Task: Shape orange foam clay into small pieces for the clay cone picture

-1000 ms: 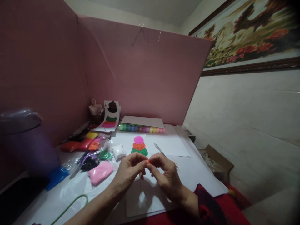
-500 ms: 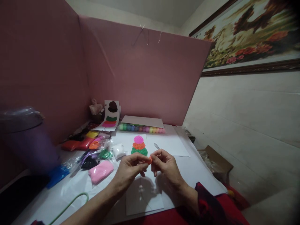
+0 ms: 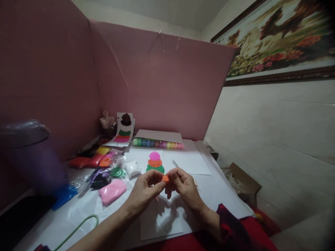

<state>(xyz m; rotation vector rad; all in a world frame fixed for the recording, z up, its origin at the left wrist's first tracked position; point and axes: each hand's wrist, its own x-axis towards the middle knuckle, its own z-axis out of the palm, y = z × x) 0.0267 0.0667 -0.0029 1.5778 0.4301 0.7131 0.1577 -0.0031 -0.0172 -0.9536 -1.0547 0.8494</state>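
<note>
A small lump of orange modelling clay [image 3: 165,179] sits between my two hands, above a white sheet of paper [image 3: 159,223]. My left hand [image 3: 146,184] pinches it between thumb and fingers. From the other side, the closed fingertips of my right hand [image 3: 184,186] touch or nearly touch the lump; whether they grip part of it is hard to make out. Just beyond my hands lies a clay picture [image 3: 155,162] with pink, orange and green layers, its lower part hidden. A slim metal tool [image 3: 175,163] rests behind my right hand.
Bags of coloured clay lie to the left, among them pink [image 3: 113,191] and white [image 3: 132,168]. Behind stand a pack of coloured pieces [image 3: 158,143] and a card with dark, green and pink shapes [image 3: 125,130]. A purple lidded container [image 3: 34,160] stands far left.
The orange clay has turned into fuller view and shifted slightly left in my fingers. My right fingertips have moved a little in relation to it. The things on the table stay put.
</note>
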